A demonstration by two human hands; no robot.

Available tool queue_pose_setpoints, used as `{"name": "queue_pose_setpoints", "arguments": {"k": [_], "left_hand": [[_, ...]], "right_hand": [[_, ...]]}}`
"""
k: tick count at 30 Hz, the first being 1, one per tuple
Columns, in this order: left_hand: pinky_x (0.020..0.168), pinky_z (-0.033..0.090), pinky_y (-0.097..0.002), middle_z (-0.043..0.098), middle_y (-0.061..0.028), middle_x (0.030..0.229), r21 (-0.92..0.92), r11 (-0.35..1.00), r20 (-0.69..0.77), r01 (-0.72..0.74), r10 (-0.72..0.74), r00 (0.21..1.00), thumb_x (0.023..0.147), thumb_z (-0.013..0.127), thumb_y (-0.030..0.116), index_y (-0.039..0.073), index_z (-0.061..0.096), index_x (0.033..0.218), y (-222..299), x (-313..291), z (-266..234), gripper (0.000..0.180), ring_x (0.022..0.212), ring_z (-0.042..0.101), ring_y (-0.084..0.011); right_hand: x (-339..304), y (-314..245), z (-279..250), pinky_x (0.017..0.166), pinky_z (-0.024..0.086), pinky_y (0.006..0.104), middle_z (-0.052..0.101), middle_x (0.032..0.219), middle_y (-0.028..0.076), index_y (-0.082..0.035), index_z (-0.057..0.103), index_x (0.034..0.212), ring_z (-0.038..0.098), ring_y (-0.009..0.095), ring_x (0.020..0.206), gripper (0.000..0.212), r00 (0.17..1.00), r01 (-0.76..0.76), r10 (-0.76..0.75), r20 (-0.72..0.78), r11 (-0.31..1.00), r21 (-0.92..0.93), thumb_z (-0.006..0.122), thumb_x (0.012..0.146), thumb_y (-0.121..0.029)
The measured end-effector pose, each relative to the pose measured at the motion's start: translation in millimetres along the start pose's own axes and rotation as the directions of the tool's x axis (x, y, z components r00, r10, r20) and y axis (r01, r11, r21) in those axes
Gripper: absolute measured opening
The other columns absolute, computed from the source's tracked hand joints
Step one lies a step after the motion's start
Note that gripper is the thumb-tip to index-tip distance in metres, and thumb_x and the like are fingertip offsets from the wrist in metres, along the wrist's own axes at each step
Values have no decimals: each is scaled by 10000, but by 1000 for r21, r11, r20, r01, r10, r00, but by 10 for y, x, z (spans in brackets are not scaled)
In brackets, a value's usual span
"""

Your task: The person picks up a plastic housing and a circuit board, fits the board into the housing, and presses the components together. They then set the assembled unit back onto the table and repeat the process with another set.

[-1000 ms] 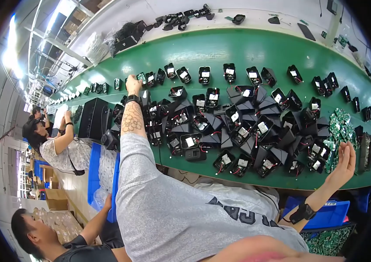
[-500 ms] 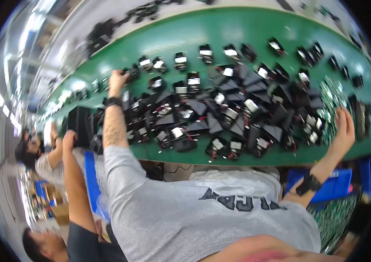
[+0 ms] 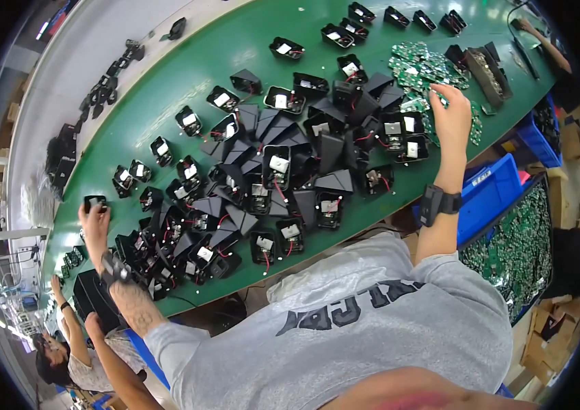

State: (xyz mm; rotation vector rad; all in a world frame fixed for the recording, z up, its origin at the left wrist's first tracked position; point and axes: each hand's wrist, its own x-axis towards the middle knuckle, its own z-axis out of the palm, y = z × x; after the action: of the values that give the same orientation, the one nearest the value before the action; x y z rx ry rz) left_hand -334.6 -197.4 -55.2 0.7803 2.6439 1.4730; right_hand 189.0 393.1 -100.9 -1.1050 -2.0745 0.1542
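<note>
My left hand (image 3: 96,227) is at the far left of the green table, its fingers closed on a small black plastic housing (image 3: 95,200). My right hand (image 3: 451,116) hovers over a pile of green circuit boards (image 3: 413,65) at the right. Its thumb and fingertips are drawn together in a pinch, but what lies between them is too small to make out. Between my hands spreads a heap of black housings, many with a silvery-white block and red wires inside, such as one housing (image 3: 277,166) in the middle. Dark flat-sided covers (image 3: 331,152) lie among them.
More black housings (image 3: 286,48) stand in a loose line along the far side of the green table (image 3: 187,75). A blue bin (image 3: 488,195) and a large container of circuit boards (image 3: 515,239) are at my right. Co-workers' arms (image 3: 115,362) reach in at lower left and upper right.
The whole view has turned, so the table now slants up to the right. My left hand has shifted leftward, with a black housing at its fingers. My right hand stays by the circuit boards.
</note>
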Motion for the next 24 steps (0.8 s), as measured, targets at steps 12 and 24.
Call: {"name": "queue_pose_setpoints", "arguments": {"k": [12, 24], "left_hand": [[709, 605, -404, 472, -281, 1284, -771, 213, 597, 601, -87, 797, 757, 560, 7, 118, 238, 1449, 2279, -1823, 2095, 771, 1051, 582, -438], [806, 568, -303, 381, -147, 1384, -775, 567, 336, 280, -5, 942, 783, 626, -93, 25, 277, 1431, 2674, -1961, 2674, 745, 1091, 576, -219]], "right_hand": [[323, 95, 435, 1061, 293, 483, 558, 1271, 111, -121, 704, 938, 381, 417, 1269, 267, 979, 150, -99, 176, 938, -311, 722, 755, -315], [-803, -1649, -115, 370, 329, 154, 576, 719, 55, -45, 525, 1036, 512, 81, 489, 224, 557, -829, -261, 789, -114, 547, 556, 946, -249]]}}
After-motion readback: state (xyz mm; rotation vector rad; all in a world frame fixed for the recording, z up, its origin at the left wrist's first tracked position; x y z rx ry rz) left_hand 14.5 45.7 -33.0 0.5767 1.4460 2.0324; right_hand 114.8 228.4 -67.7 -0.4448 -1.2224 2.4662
